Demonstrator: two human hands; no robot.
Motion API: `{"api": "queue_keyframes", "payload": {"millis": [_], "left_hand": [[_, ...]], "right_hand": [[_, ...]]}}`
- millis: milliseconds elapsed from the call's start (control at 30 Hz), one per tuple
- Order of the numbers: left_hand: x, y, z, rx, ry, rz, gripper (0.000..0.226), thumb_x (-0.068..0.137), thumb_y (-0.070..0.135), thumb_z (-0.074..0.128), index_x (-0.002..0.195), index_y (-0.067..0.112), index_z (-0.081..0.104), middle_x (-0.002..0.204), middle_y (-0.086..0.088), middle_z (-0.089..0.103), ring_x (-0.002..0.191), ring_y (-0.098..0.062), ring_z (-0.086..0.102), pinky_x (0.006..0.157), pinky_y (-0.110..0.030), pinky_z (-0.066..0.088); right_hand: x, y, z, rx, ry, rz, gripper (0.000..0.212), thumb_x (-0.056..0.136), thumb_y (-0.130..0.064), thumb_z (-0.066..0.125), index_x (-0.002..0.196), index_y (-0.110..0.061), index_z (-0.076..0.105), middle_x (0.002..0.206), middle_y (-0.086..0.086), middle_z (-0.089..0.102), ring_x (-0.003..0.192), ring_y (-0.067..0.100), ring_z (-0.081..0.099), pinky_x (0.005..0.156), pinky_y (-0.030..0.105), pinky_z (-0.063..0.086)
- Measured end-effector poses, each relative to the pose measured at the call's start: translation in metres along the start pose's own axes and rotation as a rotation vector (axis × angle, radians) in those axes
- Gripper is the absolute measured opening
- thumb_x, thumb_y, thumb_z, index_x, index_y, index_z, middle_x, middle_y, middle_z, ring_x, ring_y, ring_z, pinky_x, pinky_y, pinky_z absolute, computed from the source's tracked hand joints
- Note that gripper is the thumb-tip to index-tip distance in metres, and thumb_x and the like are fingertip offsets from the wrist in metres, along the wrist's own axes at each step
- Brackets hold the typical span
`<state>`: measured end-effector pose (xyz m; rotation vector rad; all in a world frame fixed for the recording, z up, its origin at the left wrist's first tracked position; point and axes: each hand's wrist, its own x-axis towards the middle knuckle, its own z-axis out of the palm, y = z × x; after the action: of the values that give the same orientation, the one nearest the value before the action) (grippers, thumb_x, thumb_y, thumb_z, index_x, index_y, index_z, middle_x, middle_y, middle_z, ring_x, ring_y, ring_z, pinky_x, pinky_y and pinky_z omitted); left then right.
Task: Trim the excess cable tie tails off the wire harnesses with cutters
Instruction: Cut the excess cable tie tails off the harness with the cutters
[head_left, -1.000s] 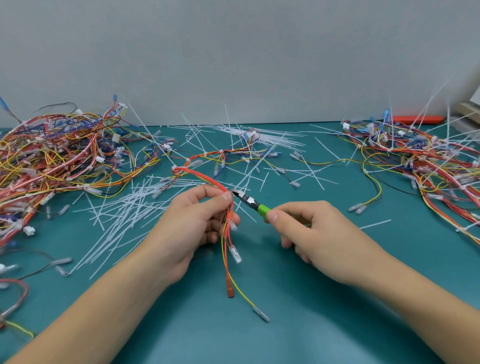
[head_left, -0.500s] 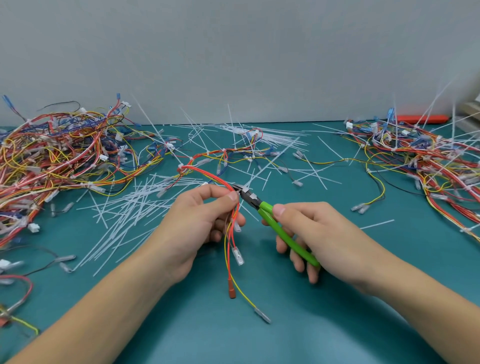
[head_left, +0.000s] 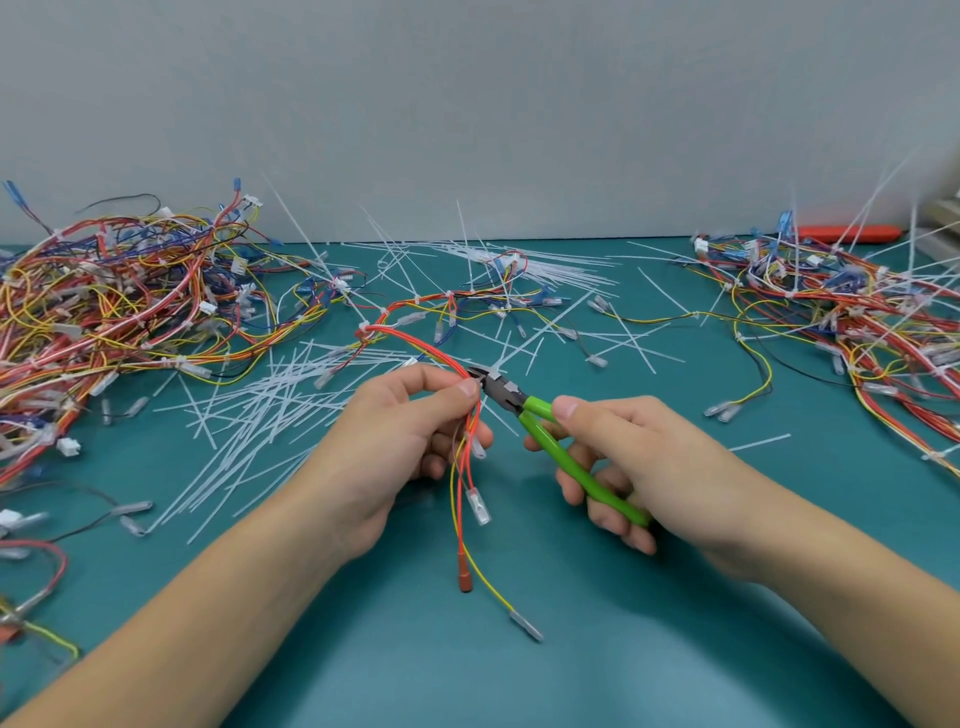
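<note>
**Two hands on one limp harness**

Your left hand (head_left: 395, 441) pinches the harness (head_left: 415, 345) mid-table; it's light and floppy, so hold beside the tie. Your right hand (head_left: 639, 467) grips the cutters (head_left: 524, 410), handles spread, nose at the wires.

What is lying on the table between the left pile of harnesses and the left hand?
Head view: loose white cut tie tails scattered on the green table.

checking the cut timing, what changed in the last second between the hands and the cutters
The right hand opened the green-handled cutters: handles, squeezed together a second ago, are now spread, nose kept at the red and yellow wire harness. The left hand kept pinching that harness; piles unchanged.
</note>
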<state>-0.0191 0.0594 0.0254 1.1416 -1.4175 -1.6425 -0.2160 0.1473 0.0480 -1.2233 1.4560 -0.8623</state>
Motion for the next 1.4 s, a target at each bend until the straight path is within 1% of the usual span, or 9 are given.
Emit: {"api": "queue_keyframes", "payload": {"millis": [167,600,733,900,1000,1100,1167,1267,1400], "left_hand": [[-0.001,0.001,0.001,-0.002,0.0,0.004,0.013,0.098,0.027,0.065,0.088,0.019,0.061,0.075,-0.011,0.074,0.053,-0.013,0.059,0.055,-0.028,0.039],[-0.002,0.001,0.002,0.016,0.0,0.005,0.015,0.098,0.028,0.066,0.088,0.017,0.064,0.075,-0.009,0.075,0.054,-0.011,0.06,0.054,-0.025,0.04],[-0.002,0.001,0.001,0.025,-0.006,0.004,0.016,0.098,0.028,0.065,0.089,0.016,0.063,0.075,-0.009,0.075,0.053,-0.01,0.06,0.053,-0.023,0.04],[-0.001,0.001,0.001,0.016,-0.005,0.001,0.016,0.098,0.029,0.065,0.088,0.018,0.062,0.075,-0.01,0.075,0.052,-0.012,0.059,0.054,-0.026,0.04],[-0.001,0.001,0.001,0.003,-0.009,0.001,0.014,0.098,0.029,0.066,0.088,0.019,0.062,0.076,-0.01,0.075,0.053,-0.012,0.059,0.055,-0.027,0.04],[-0.001,0.003,-0.001,-0.043,-0.016,-0.012,0.011,0.096,0.03,0.067,0.089,0.021,0.064,0.076,-0.008,0.074,0.053,-0.011,0.059,0.059,-0.029,0.04],[-0.001,0.004,-0.003,-0.073,-0.034,-0.021,0.009,0.095,0.03,0.067,0.09,0.022,0.065,0.075,-0.007,0.073,0.053,-0.01,0.059,0.062,-0.03,0.041],[-0.001,0.005,-0.004,-0.081,-0.051,-0.022,0.008,0.095,0.03,0.067,0.092,0.023,0.066,0.076,-0.006,0.073,0.053,-0.01,0.058,0.063,-0.029,0.041],[0.0,0.005,-0.004,-0.078,-0.059,-0.023,0.009,0.095,0.031,0.067,0.088,0.025,0.066,0.076,-0.006,0.073,0.053,-0.01,0.058,0.059,-0.024,0.044]], "right_hand": [[0.003,0.003,-0.006,0.144,-0.073,0.08,0.045,0.098,-0.058,0.051,0.1,-0.022,0.078,0.076,0.01,0.061,0.049,0.021,0.047,0.04,0.024,0.036],[0.006,0.005,-0.017,0.349,-0.248,0.249,0.056,0.092,-0.06,0.055,0.114,-0.013,0.075,0.078,0.009,0.057,0.048,0.017,0.043,0.037,0.021,0.032],[0.004,0.006,-0.009,0.118,-0.086,0.102,0.045,0.099,-0.059,0.053,0.099,-0.021,0.077,0.074,0.007,0.061,0.049,0.02,0.047,0.04,0.025,0.038],[0.0,0.009,-0.001,-0.344,0.115,-0.137,0.057,0.092,-0.067,0.042,0.08,-0.014,0.058,0.05,-0.011,0.053,0.046,0.01,0.044,0.047,0.03,0.04],[0.001,0.01,-0.003,-0.377,0.128,-0.189,0.046,0.096,-0.066,0.044,0.081,-0.026,0.062,0.058,-0.005,0.058,0.049,0.008,0.042,0.052,0.032,0.039],[0.001,0.013,-0.001,-0.471,0.185,-0.239,0.034,0.096,-0.067,0.047,0.096,-0.041,0.067,0.072,-0.003,0.062,0.053,0.007,0.043,0.054,0.031,0.039],[0.0,0.014,-0.001,-0.555,0.219,-0.264,0.042,0.089,-0.074,0.041,0.105,-0.043,0.064,0.071,-0.012,0.06,0.058,0.008,0.049,0.056,0.03,0.042],[0.001,0.015,-0.002,-0.661,0.263,-0.3,0.045,0.086,-0.074,0.038,0.111,-0.044,0.06,0.081,-0.014,0.062,0.076,0.006,0.056,0.067,0.035,0.049],[0.003,0.016,-0.002,-0.715,0.269,-0.315,0.046,0.087,-0.074,0.034,0.112,-0.043,0.057,0.085,-0.015,0.061,0.08,0.005,0.056,0.071,0.036,0.049]]}}
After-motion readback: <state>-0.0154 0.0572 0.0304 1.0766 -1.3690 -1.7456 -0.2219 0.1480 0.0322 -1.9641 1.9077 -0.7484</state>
